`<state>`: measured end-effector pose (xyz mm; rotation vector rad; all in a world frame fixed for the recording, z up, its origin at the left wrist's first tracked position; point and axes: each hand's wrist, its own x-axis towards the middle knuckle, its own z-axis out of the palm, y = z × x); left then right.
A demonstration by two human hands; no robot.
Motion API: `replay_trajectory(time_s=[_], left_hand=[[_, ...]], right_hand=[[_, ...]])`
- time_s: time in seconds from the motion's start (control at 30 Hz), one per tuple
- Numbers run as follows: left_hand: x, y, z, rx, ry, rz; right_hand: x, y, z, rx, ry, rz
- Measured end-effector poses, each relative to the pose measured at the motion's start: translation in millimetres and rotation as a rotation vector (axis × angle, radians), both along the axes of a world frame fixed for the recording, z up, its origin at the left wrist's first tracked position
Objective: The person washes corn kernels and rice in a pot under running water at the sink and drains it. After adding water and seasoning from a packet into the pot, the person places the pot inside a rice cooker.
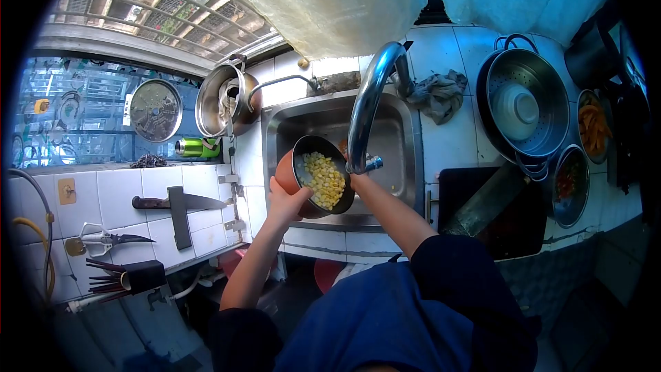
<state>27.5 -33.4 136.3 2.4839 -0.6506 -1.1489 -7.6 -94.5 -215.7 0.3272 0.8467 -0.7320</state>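
A pot (284,172), orange outside and dark inside, is tilted over the metal sink (274,131). Loose yellow corn kernels (322,180) lie in it. My left hand (288,201) is closed on the pot's near left side, thumb at the rim. At the pot's right edge is my right hand (357,182), partly covered by the curved faucet (372,100); its fingers are hidden behind the pot and the faucet. The faucet's end hangs just beside the pot's right rim. No water stream can be made out.
Right of the sink, a cleaver (485,200) lies across a dark cutting board (454,182). Beyond are a colander (544,83) holding a bowl and a bowl of orange pieces (593,124). Left are a steel pot (206,107), a knife (203,202) and scissors (103,239).
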Motion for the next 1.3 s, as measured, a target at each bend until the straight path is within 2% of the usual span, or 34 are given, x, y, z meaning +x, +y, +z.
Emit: replay_trajectory(time_s=[0.03, 0.13, 0.27, 0.33, 0.4, 0.47, 0.53, 0.63, 0.7, 0.77, 0.87, 1.3], left_hand=[[-0.3, -0.3, 0.7, 0.000, -0.005, -0.005], [0.3, 0.1, -0.8, -0.011, -0.018, -0.008], [-2.1, -2.2, 3.1, -0.003, -0.032, -0.013], [-4.1, -3.7, 6.0, -0.014, -0.046, -0.019], [-5.1, -4.6, 7.7, -0.025, -0.049, -0.025], [-5.3, -4.6, 7.6, -0.035, -0.050, -0.031], [-5.6, -4.2, 6.2, -0.059, -0.086, -0.030], [-7.2, -5.6, 8.5, -0.066, -0.079, -0.031], [-5.5, -4.9, 6.5, -0.069, -0.080, -0.034], [-5.6, -5.3, 6.6, -0.072, -0.082, -0.035], [-8.5, -7.7, 10.6, -0.042, -0.119, -0.033], [-9.1, -11.6, 14.9, -0.049, -0.116, -0.038]], right_hand=[[2.7, 0.6, -6.7, 0.027, -0.011, -0.022], [6.2, 0.8, -13.8, -0.103, 0.094, 0.148], [6.5, -0.7, -14.2, -0.020, 0.045, 0.059], [2.2, -2.8, -1.3, 0.010, 0.000, 0.042], [-11.8, -7.7, 43.9, -0.010, 0.145, 0.088], [-12.1, -7.7, 54.1, -0.085, 0.218, 0.120], [-8.5, -7.1, 45.5, -0.163, 0.292, 0.153], [-3.6, -8.0, 38.0, -0.173, 0.200, 0.135], [-0.6, -6.6, 33.7, -0.195, 0.303, 0.158], [2.8, -6.7, 27.7, -0.193, 0.267, 0.176], [21.6, -3.0, -17.9, -0.192, 0.219, 0.202], [38.1, -2.4, -49.5, -0.209, 0.150, 0.331]])
